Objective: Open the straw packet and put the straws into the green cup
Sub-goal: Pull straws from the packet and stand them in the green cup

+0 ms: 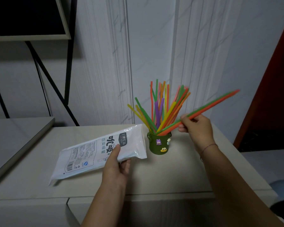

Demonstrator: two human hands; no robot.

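Note:
A small green cup (159, 144) with little cartoon charms stands on the pale table (170, 174). Several coloured straws (159, 110) fan out of it. My right hand (195, 124) pinches a green and an orange straw (216, 102) at mid-length; their lower ends reach the cup's rim and their tops point up to the right. To the left of the cup, my left hand (117, 167) grips the near edge of the white straw packet (95, 150), which looks flat and lies slanted on the table, its upper end beside the cup.
A white panelled wall (154, 46) rises right behind the table. A black metal stand (67, 63) with a dark framed board is at the far left, above a lower grey surface (15, 133). A red panel (272, 95) borders the right side.

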